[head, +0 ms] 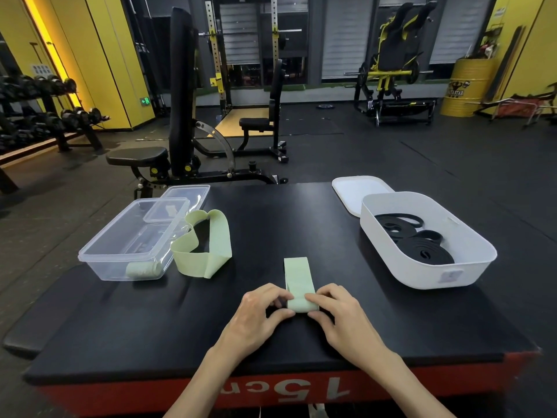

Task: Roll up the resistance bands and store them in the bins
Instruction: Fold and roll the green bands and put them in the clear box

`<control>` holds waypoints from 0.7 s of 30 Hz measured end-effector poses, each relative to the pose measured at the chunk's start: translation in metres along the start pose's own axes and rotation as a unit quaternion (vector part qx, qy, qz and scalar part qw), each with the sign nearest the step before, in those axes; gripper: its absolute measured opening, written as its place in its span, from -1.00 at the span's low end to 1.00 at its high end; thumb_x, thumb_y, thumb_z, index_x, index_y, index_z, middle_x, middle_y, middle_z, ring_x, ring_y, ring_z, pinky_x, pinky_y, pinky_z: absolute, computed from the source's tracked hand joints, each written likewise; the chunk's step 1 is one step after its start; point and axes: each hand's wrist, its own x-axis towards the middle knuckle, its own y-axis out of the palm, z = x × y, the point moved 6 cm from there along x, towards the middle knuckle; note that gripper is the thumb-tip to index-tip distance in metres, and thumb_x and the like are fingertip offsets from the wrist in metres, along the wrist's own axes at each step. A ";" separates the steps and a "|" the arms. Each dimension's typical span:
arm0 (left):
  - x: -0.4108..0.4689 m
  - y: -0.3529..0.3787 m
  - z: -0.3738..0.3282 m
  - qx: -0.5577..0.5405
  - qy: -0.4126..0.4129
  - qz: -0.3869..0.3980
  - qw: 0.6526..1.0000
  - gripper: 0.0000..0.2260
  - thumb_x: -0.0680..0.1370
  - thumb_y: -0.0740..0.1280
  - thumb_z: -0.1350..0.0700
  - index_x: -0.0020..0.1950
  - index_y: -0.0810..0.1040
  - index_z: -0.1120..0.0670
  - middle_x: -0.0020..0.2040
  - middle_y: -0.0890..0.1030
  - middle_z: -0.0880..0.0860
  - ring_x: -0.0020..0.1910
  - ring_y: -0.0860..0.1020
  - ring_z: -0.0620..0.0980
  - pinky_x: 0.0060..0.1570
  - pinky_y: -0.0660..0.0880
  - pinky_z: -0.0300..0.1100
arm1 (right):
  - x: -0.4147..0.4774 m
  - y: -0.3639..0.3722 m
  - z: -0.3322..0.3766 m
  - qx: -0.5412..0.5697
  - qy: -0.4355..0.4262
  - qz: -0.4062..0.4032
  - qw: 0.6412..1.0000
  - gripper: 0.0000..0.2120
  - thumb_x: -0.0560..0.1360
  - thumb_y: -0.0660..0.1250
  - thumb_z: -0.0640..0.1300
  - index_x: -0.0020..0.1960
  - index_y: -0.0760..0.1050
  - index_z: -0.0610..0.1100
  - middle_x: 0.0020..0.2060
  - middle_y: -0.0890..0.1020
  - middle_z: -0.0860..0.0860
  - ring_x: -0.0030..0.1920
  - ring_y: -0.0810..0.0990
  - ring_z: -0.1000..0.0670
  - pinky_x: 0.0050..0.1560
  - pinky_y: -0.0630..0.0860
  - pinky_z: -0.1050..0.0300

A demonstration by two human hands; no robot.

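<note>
Between your two hands, at the fingertips, lies the rolled near end of a pale green resistance band (299,279). Your left hand (259,309) and right hand (337,312) each pinch that roll from their own side, fingers curled over it and thumbs under its edge. The unrolled rest of the band lies flat, straight ahead of your fingers, on the black padded platform (271,224). Ahead and left of your left hand a second green band (208,245) sits as a loose open loop, touching a clear plastic bin (106,228) that holds one rolled green band (141,269). The clear lid (185,197) leans on the bin's far end. Ahead and right of your right hand, a white bin (422,273) holds coiled black bands (422,245), its white lid (349,191) just behind it.
</note>
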 end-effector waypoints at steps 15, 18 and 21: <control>-0.001 0.001 -0.003 0.022 -0.002 -0.005 1.000 -0.72 0.53 0.28 -0.14 0.03 0.61 0.02 -0.16 0.53 -0.16 -0.16 0.49 -0.19 -0.10 0.36 -0.46 | -0.002 0.000 0.004 -0.001 0.004 0.021 1.000 -0.64 0.49 0.34 -0.09 0.27 0.49 -0.10 0.02 0.44 0.11 0.03 0.42 0.16 0.05 0.35 0.42; -0.001 0.002 -0.004 0.028 -0.006 0.001 1.000 -0.71 0.53 0.26 -0.17 0.06 0.59 0.00 -0.13 0.51 -0.17 -0.14 0.49 -0.18 -0.09 0.37 -0.43 | 0.000 -0.001 0.002 0.010 0.006 0.011 1.000 -0.75 0.47 0.37 -0.19 0.14 0.56 -0.13 -0.05 0.50 0.10 -0.04 0.46 0.15 0.02 0.31 0.50; -0.002 0.003 -0.006 0.043 0.005 0.017 0.999 -0.75 0.52 0.30 -0.15 0.12 0.50 -0.06 -0.03 0.47 -0.19 -0.11 0.46 -0.15 -0.07 0.39 -0.39 | 0.002 -0.001 0.000 0.013 0.009 0.011 1.000 -0.77 0.48 0.35 -0.19 0.13 0.58 -0.14 -0.06 0.51 0.09 -0.06 0.47 0.16 0.02 0.31 0.50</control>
